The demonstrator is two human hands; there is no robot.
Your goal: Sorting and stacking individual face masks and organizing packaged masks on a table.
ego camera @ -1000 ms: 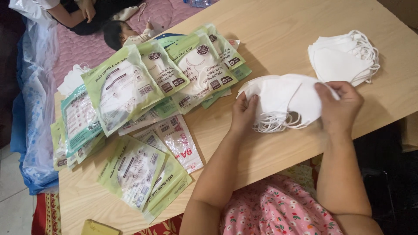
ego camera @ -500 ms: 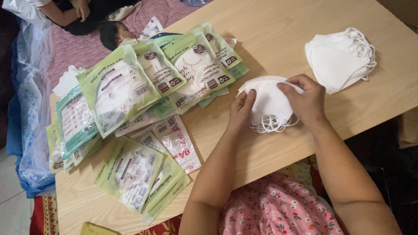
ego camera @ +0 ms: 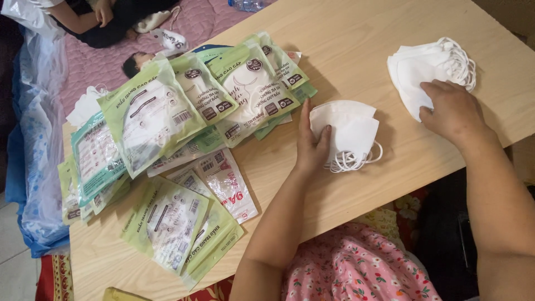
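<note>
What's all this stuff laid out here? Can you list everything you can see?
table: one, light wood, fills most of the view
small mask stack: a few, white, mid-table under the left hand
larger mask stack: several, white, far right of the table
packaged masks: many, green and clear packets, fanned over the left half of the table
plastic sheet: one, clear and blue, hanging off the left edge
blanket: one, pink, on the floor beyond the table
another person: one, partly seen, on the blanket at top left
bottle: one, clear, top edge
floral clothing: pink, at the bottom
left hand: resting on the small mask stack
right hand: touching the larger mask stack
</note>
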